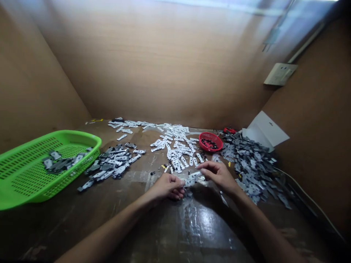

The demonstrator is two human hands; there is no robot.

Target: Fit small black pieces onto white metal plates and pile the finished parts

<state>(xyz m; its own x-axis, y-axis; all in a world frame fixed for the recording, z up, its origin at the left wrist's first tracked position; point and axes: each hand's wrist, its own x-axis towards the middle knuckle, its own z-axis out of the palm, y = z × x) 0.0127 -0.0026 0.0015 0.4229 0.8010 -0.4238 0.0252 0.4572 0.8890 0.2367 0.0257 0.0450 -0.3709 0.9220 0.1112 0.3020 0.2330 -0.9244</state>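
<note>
My left hand [168, 186] and my right hand [218, 174] meet over the dark worktable [175, 226], fingers pinched together on a small flat metal plate [192, 179] held between them. Just beyond the hands lies a spread of white metal plates [177, 146]. A small red basket [210, 141] with dark little parts stands behind my right hand. Both forearms reach in from the bottom edge.
A green perforated tray [33, 164] at the left holds a few grey parts. A pile of grey pieces [112, 164] lies beside it, another larger grey pile [252, 164] at the right. Brown cardboard walls enclose the table; a white folded card [265, 131] leans at the right corner.
</note>
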